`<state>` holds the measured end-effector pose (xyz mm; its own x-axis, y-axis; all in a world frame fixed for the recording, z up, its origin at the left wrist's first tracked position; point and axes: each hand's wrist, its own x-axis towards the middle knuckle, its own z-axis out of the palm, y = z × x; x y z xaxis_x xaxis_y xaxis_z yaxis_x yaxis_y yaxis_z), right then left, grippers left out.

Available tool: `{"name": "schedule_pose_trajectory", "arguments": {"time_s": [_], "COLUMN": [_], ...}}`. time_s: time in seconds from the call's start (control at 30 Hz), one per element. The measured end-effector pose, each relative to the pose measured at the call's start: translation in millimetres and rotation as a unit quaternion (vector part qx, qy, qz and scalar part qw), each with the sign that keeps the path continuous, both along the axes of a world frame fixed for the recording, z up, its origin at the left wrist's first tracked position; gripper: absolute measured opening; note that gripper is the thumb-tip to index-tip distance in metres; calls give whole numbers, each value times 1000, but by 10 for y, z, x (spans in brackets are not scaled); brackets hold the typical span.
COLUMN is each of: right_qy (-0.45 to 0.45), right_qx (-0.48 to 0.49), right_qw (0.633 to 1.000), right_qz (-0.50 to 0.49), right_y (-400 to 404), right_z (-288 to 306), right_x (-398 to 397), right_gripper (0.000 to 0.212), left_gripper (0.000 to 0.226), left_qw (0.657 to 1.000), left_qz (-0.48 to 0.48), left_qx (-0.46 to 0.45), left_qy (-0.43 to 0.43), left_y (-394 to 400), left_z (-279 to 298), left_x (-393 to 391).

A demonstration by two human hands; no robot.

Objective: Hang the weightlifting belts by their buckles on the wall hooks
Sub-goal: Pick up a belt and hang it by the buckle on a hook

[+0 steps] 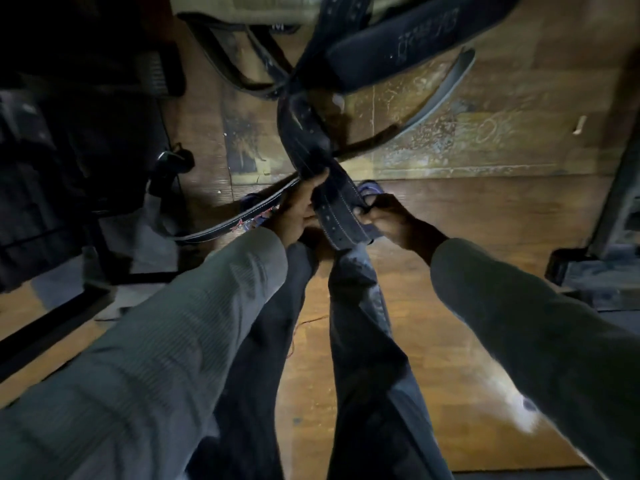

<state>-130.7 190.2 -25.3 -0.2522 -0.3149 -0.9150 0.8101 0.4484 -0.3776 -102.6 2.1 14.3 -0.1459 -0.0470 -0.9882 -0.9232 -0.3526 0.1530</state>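
Note:
Several dark weightlifting belts hang bunched against a worn wooden wall. A black leather belt with rows of holes (306,133) runs down from the bunch to my hands. My left hand (298,209) grips it near its lower part, thumb up. My right hand (388,220) pinches the edge of the same belt's end (341,220). A thinner stitched belt with red lettering (239,220) passes behind my left hand toward the left. A wide padded belt (398,46) and a grey belt (446,95) hang higher. No hook or buckle shows clearly.
Dark gym equipment with a black frame (69,188) stands at the left. Another machine base (602,268) sits at the right. The wooden floor (450,306) lies below, with my legs in dark trousers (353,323) in the middle.

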Motion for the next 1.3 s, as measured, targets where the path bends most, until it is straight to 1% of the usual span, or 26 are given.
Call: {"name": "schedule_pose_trajectory", "arguments": {"time_s": [0.1, 0.2, 0.23, 0.3, 0.33, 0.37, 0.43, 0.47, 0.5, 0.6, 0.67, 0.7, 0.77, 0.83, 0.87, 0.9, 0.93, 0.97, 1.0, 1.07, 1.1, 1.13, 1.17, 1.2, 1.23, 1.3], "right_qy": [-105, -168, -186, -213, -215, -215, -199, -178, -151, -88, -60, -44, -7, 31, 53, 75, 99, 116, 131, 155, 160, 161, 165, 169, 141, 62], "right_qx": [-40, -96, -108, -150, -170, -182, -180, -178, -182, -215, -178, -148, -121, -161, -185, -205, -219, -230, -240, -250, -259, -264, -266, -269, -284, -331], "right_qw": [993, 977, 970, 952, 944, 933, 920, 919, 921, 934, 962, 977, 991, 986, 981, 976, 971, 966, 961, 946, 935, 927, 923, 920, 924, 933], "right_qz": [-41, -86, -114, -158, -186, -223, -285, -303, -309, -272, -199, -150, -61, -15, -3, 5, 4, 10, 35, 136, 180, 210, 225, 228, 211, 131], "right_y": [-260, -553, -636, -792, -836, -872, -881, -895, -929, -1125, -1279, -1339, -1446, -1565, -1609, -1624, -1628, -1618, -1609, -1546, -1503, -1456, -1412, -1349, -1295, -1245], "right_z": [644, 1344, 1565, 2033, 2284, 2546, 2977, 3162, 3422, 4090, 4416, 4576, 4826, 5068, 5207, 5344, 5406, 5505, 5582, 5783, 5888, 5916, 5973, 6011, 6039, 6138], "right_x": [18, -30, -51, -142, -190, -245, -373, -445, -523, -715, -831, -853, -879, -903, -894, -891, -903, -893, -876, -760, -687, -619, -551, -505, -512, -614], "right_gripper": [37, 21, 18, 37, 42, 49, 79, 90, 92, 66, 52, 48, 52, 55, 60, 68, 74, 76, 80, 87, 74, 55, 43, 39, 35, 25], "left_gripper": [42, 55, 50, 26, 21, 22, 25, 20, 17, 15, 37, 41, 32, 19, 33, 58, 81, 96, 96, 77, 65, 50, 33, 23, 23, 35], "left_qw": [998, 997, 994, 985, 980, 976, 966, 962, 958, 943, 939, 938, 931, 925, 921, 912, 901, 888, 868, 835, 835, 853, 876, 888, 893, 885], "left_qz": [66, 33, 0, -37, -32, -11, 13, 20, 21, 25, 61, 90, 159, 213, 239, 255, 262, 271, 302, 348, 337, 300, 251, 207, 176, 138], "left_qx": [10, -33, -43, -62, -76, -89, -98, -86, -74, -78, -52, -33, 3, 54, 84, 116, 131, 126, 116, 87, 89, 85, 68, 54, 44, 48], "left_qy": [17, 65, 100, 160, 180, 199, 238, 259, 276, 324, 335, 334, 328, 310, 298, 301, 321, 350, 377, 417, 426, 419, 407, 406, 412, 441], "left_y": [-219, -552, -655, -796, -849, -880, -923, -907, -898, -772, -693, -658, -615, -668, -755, -847, -959, -1058, -1179, -1379, -1434, -1487, -1534, -1560, -1562, -1553], "left_z": [463, 1019, 1342, 1850, 2098, 2335, 2797, 3045, 3289, 3883, 4111, 4251, 4539, 4783, 4904, 4991, 5054, 5136, 5211, 5479, 5646, 5743, 5842, 5905, 5946, 6010], "left_x": [-85, -165, -213, -345, -403, -450, -513, -499, -438, -142, 35, 124, 275, 392, 440, 470, 454, 412, 343, 194, 108, 34, -20, -41, -51, -34]}}
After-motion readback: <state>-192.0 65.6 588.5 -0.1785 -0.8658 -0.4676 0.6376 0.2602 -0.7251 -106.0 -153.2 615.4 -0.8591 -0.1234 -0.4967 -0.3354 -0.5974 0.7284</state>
